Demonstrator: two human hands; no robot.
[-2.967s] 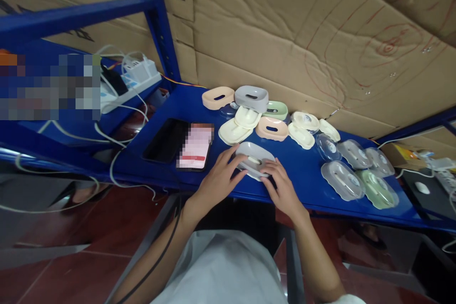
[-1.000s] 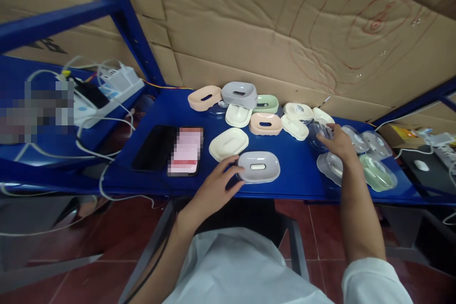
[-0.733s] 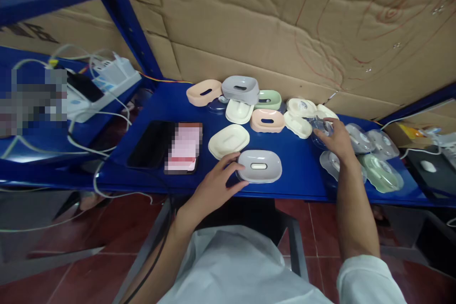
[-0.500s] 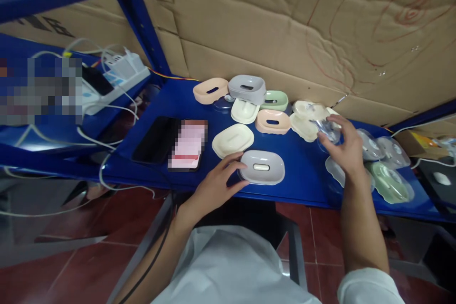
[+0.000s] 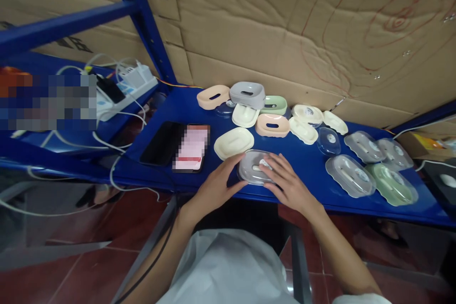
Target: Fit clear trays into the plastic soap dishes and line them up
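Near the front edge of the table, a grey soap dish (image 5: 249,176) sits with a clear plastic lid (image 5: 252,159) over it. My left hand (image 5: 217,185) grips the dish's left end between thumb and fingers. From the right, my right hand (image 5: 292,185) rests its fingers across the lid and holds its right end, hiding that side. A white sticker (image 5: 265,164) shows on the lid beside the fingertips. Whether the lid is fully seated cannot be made out. Just behind lies a cream oval soap dish part (image 5: 234,143).
Peach soap dishes (image 5: 272,125), a grey one (image 5: 247,92) and a green one (image 5: 276,105) stand at the back. Lidded dishes (image 5: 351,175) and a loose clear lid (image 5: 328,141) lie to the right. Two phones (image 5: 160,145) lie left; cables and a power strip (image 5: 137,85) are beyond.
My right hand has moved left from the clear lids to the grey soap dish, bringing a lid over it. My left hand stays at the dish's left end.
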